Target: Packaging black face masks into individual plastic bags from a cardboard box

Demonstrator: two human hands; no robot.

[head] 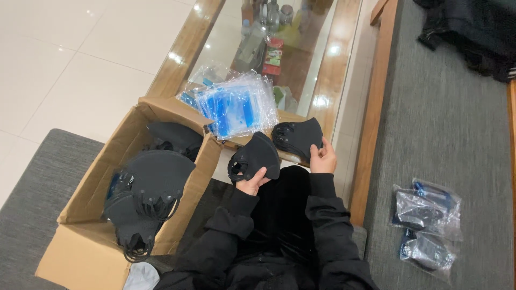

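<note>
Where the cardboard box point(107, 204) sits open at left, black masks point(153, 182) fill it. Left hand point(251, 181) fingers pinch one black mask point(257, 157); right hand point(322, 158) fingers grip a second mask point(298, 137), both over the worktop's point(333, 70) near edge beside empty clear bags point(236, 104). Bagged masks point(427, 228) lie on the grey sofa point(446, 134), right.

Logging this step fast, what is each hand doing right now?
Left hand: closed on a folded black fabric face mask.
Right hand: closed on a second black fabric face mask.
</note>
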